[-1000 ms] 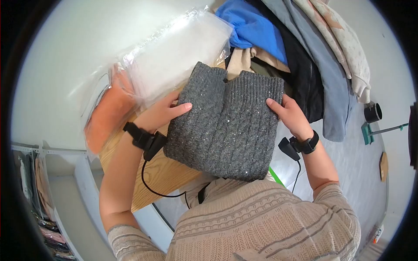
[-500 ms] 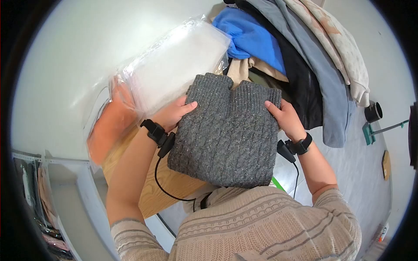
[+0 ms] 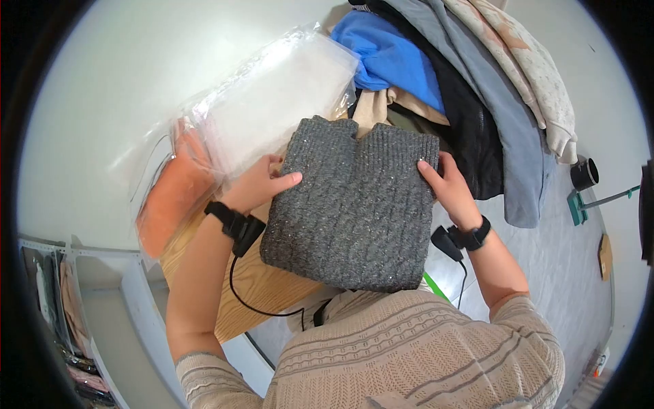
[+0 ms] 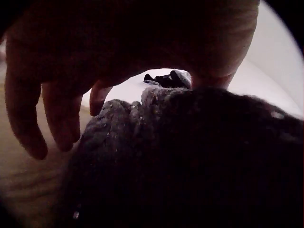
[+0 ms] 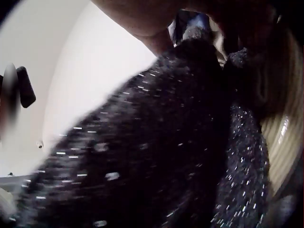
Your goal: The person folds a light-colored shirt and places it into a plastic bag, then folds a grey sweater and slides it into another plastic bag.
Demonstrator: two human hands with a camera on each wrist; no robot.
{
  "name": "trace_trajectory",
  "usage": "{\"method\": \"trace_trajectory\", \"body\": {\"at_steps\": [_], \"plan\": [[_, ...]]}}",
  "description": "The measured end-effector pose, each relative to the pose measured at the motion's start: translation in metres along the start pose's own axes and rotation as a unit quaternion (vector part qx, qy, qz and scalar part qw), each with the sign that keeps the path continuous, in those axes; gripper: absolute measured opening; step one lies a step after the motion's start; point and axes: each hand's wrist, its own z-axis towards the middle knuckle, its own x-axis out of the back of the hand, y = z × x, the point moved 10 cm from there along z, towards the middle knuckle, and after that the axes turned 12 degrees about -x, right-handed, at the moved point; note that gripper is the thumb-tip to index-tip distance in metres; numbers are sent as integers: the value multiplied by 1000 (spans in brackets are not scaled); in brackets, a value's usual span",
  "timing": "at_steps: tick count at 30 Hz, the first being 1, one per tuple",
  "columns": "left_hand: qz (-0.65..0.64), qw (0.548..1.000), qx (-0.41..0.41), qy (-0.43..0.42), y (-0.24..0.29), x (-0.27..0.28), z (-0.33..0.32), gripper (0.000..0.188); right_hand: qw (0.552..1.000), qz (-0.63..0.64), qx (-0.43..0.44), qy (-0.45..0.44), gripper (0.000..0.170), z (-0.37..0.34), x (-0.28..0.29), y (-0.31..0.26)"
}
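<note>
A folded dark grey cable-knit sweater [image 3: 351, 204] with light flecks and ribbed ends at the top hangs in front of the person's torso. At its right edge, the right hand [image 3: 455, 191] grips the knit, thumb in front and fingers behind. On the opposite side, the left hand [image 3: 262, 185] lays its thumb over the sweater's edge. In the left wrist view, that hand's fingers [image 4: 61, 111] hang spread, with a gap between palm and knit. The right wrist view shows the sweater [image 5: 142, 128] falling in layers below the right hand [image 5: 152, 23].
Beneath lies a wooden table [image 3: 255, 290]. Clear plastic bags [image 3: 272, 95] and an orange garment in plastic [image 3: 174, 198] lie at its far left. Beyond the sweater is a pile of clothes, with a blue garment [image 3: 398, 58] and a grey one [image 3: 501, 116]. Shelving [image 3: 112, 300] stands lower left.
The sweater came down toward the torso, then shifted slightly left. The left hand moved right with it, then back left and down, its fingers now showing beside the edge. The right hand kept its hold.
</note>
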Motion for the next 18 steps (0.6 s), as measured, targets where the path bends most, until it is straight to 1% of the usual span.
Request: {"method": "trace_trajectory", "body": {"at_steps": [1,2,3,4,5,6,7,8,9,10,12,13,14,15,16,17,18], "plan": [[0,1000,2,1,10,-1,-12,82,1000,-14,0,9,58,-10,4,-1],[-37,998,41,-38,16,-10,-28,84,1000,-15,-1,6,58,-18,7,1],[-75,991,79,-77,17,-21,-43,85,1000,-2,-21,-14,59,-25,8,9],[-78,991,82,-77,11,-24,-50,85,999,10,-42,-33,60,-33,10,18],[-119,986,102,-59,0,-27,-57,86,994,-8,-87,-65,62,-41,7,32],[-160,978,123,-42,-7,-30,-63,86,994,-11,-91,-67,62,-51,4,33],[-164,977,127,-44,-9,-35,-67,86,982,36,-145,-112,64,-64,-9,42],[-226,970,72,-56,3,-43,-66,86,964,81,-198,-157,66,-76,-21,50],[-287,955,15,-66,16,-49,-66,85,934,139,-241,-225,70,-83,-39,61],[-292,954,16,-66,15,-51,-67,85,934,135,-245,-225,70,-86,-42,64],[-165,983,-57,-65,24,-42,-62,77,883,230,-272,-304,69,-97,-64,58],[-169,982,-59,-62,27,-40,-63,77,878,243,-263,-317,62,-99,-66,53],[-101,986,-125,-51,42,-30,-65,72,880,237,-263,-317,62,-98,-63,56],[-33,981,-187,-38,56,-22,-68,67,856,258,-267,-360,58,-100,-64,59],[-40,981,-187,-33,53,-20,-67,67,830,277,-272,-401,54,-102,-68,64],[-60,980,-185,-48,49,-20,-67,64,803,297,-277,-436,47,-104,-75,66],[-80,978,-183,-63,45,-20,-67,61,803,289,-283,-437,47,-104,-79,73]]}}
